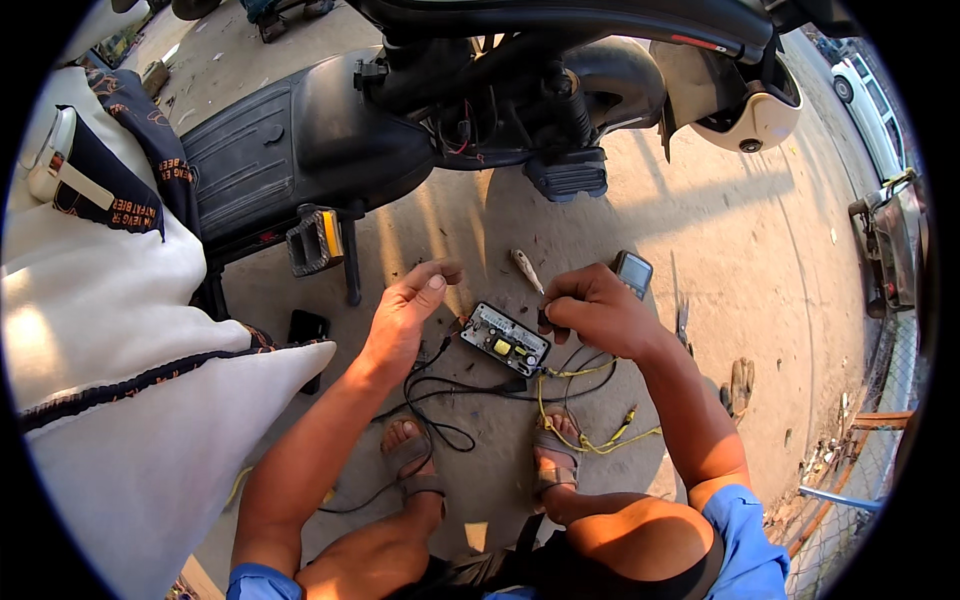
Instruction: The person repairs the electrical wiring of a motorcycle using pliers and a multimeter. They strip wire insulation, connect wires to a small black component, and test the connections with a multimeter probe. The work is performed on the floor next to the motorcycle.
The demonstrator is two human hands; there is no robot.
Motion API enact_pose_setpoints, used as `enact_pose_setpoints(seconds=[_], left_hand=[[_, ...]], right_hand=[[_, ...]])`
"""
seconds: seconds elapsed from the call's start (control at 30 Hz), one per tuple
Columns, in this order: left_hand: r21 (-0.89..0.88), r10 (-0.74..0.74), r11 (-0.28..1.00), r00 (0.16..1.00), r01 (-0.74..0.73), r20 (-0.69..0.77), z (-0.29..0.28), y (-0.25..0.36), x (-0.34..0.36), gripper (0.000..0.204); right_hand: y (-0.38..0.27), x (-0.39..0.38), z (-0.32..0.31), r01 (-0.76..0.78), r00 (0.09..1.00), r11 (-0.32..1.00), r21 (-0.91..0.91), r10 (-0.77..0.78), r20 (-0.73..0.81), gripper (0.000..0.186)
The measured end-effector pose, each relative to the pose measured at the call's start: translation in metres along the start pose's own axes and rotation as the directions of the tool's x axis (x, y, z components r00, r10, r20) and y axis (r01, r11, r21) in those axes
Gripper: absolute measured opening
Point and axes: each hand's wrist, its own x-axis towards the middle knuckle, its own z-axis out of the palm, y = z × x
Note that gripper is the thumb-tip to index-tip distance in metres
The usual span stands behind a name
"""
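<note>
An opened charger [505,338] lies on the ground between my feet, its circuit board and a yellow component showing. To its upper left hovers my left hand [400,318], fingers stretched out and nothing visible in them. My right hand [602,312] is closed in a pinch just right of the charger; whatever its fingertips hold is hidden. Beside that hand is a screwdriver [522,268] with a pale handle, its thin shaft pointing toward my fingers. A black cable [455,380] coils at the charger's left, and yellow wires [590,445] trail from its right end.
A black electric bike [330,130] spans the far side, with a white helmet [760,115] hanging on it. Right of my hand lie a handheld meter [632,272], pliers [683,320] and gloves [741,385]. White cloth [130,310] covers the left. A dark phone-like object [308,330] lies nearby.
</note>
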Motion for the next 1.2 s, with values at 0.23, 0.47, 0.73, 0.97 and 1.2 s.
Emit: enact_pose_setpoints(seconds=[0.23, 0.47, 0.73, 0.97, 1.2], left_hand=[[-0.093, -0.04, 0.993, 0.942, 0.076, 0.333, 0.057, 0.011, 0.0, 0.038], [0.132, -0.144, 0.986, 0.908, 0.099, 0.393, 0.04, 0.013, -0.001, 0.039], [0.39, -0.195, 0.915, 0.96, 0.104, 0.201, 0.032, 0.003, 0.006, 0.038], [0.096, -0.07, 0.995, 0.943, 0.04, 0.324, 0.039, 0.016, 0.0, 0.037], [0.166, -0.109, 0.985, 0.917, 0.048, 0.383, 0.039, 0.02, -0.005, 0.033]], right_hand=[[0.002, 0.005, 0.011, -0.022, 0.976, 0.989, -0.148, 0.053, 0.212, 0.02], [0.007, 0.003, 0.008, -0.048, 0.97, 0.995, -0.082, 0.066, 0.233, 0.021], [0.009, 0.003, 0.006, -0.029, 0.966, 0.993, -0.111, 0.057, 0.254, 0.023], [-0.004, -0.002, 0.008, -0.072, 0.943, 0.991, -0.11, 0.104, 0.317, 0.023], [-0.006, -0.002, 0.003, -0.138, 0.935, 0.979, -0.153, 0.18, 0.306, 0.024]])
